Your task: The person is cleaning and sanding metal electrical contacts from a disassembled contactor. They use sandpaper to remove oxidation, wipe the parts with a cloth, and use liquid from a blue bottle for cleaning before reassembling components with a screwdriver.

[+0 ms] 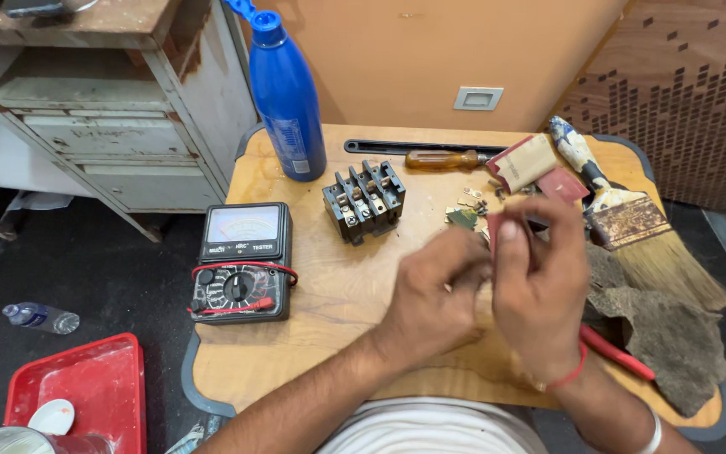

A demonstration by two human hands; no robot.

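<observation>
Rubbing, by the look of it: from the head view my right hand has its fingers pinched shut on a small reddish scrap of sandpaper, and my left hand is curled tight against it, fingers closed on something too small to make out. Both hands hover over the middle-right of the wooden worktop. I'd judge this as the cleaning stage for one little part, with the black contactor block waiting further off to the left and a scatter of small metal pieces just beyond my hands. Next move, I reckon, calls for a steady pinch and short strokes. The analogue multimeter sits to the near left and the paintbrush to the right.
</observation>
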